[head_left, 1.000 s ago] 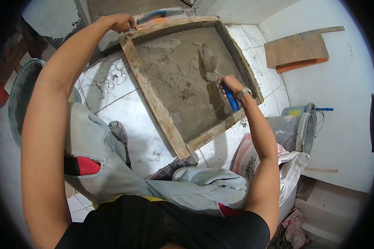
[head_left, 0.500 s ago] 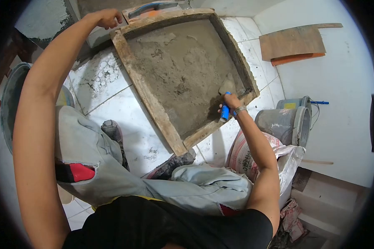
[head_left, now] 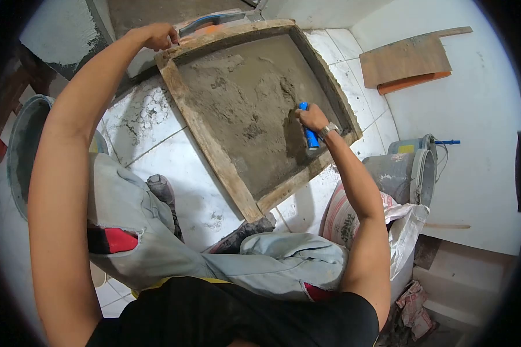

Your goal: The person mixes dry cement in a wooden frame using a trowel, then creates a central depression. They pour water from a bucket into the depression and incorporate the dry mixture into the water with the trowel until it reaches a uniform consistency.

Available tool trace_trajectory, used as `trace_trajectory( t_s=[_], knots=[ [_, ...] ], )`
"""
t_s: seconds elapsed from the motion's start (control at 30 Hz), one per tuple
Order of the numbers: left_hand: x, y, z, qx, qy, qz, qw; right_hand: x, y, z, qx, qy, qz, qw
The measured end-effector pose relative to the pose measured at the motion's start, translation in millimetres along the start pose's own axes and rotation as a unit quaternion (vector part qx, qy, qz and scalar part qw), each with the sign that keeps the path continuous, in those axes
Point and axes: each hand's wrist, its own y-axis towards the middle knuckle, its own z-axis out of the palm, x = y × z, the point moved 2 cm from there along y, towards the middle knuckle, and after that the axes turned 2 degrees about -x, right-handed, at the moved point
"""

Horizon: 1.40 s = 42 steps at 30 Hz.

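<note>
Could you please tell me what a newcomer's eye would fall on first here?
Probably the wooden frame holding grey-brown mix, at upper centre. Next, the bright blue handle in the right hand, above the mix toward the frame's right side. Then the left hand near the frame's far left corner.

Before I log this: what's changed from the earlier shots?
The right hand pulled the blue-handled trowel toward the near side of the rectangular wooden frame, then moved it back out over the wet-looking grey-brown mix. Nothing visibly taken up or let go. Unchanged: grip on the trowel, left hand near the frame's far-left corner, frame in place.
</note>
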Motion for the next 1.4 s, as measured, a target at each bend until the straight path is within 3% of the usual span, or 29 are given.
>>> trace_trajectory(
  t_s=[0.03, 0.1, 0.23, 0.33, 0.37, 0.43, 0.57, 0.7, 0.87, 1.13, 1.4],
  knots=[
    [-3, -3, -1, 0.008, -0.018, -0.019, 1.0, 1, 4, -1, -0.001, 0.002, 0.0, 1.0],
    [-2, -2, 0, 0.014, -0.019, -0.021, 1.0, 9, 19, -3, -0.038, -0.138, -0.117, 0.983],
    [-2, -9, -4, 0.02, -0.02, -0.029, 0.999, 9, 31, -19, -0.109, -0.206, -0.111, 0.966],
    [-5, -21, -9, 0.018, -0.023, -0.025, 0.999, -13, 45, -32, -0.107, -0.178, -0.003, 0.978],
    [-1, -22, -11, 0.016, -0.02, -0.026, 0.999, -16, 45, -35, -0.108, -0.175, -0.006, 0.979],
    [8, -21, -8, 0.023, -0.019, -0.018, 0.999, -28, 42, -37, -0.046, -0.142, 0.074, 0.986],
    [16, -17, -3, 0.044, -0.027, -0.051, 0.997, -31, 53, -22, -0.087, -0.197, -0.024, 0.976],
    [5, -11, -4, 0.058, -0.02, -0.043, 0.997, 7, 57, -24, -0.046, -0.199, 0.0, 0.979],
    [-15, -18, -10, 0.015, -0.044, 0.015, 0.999, 45, 39, -41, -0.094, -0.266, -0.081, 0.956],
    [8, -21, -3, 0.048, -0.032, -0.02, 0.998, 29, 87, -40, -0.153, -0.316, -0.061, 0.935],
    [-11, -27, -10, 0.038, -0.022, -0.012, 0.999, 71, 88, -33, -0.084, -0.375, -0.153, 0.911]
  ],
)
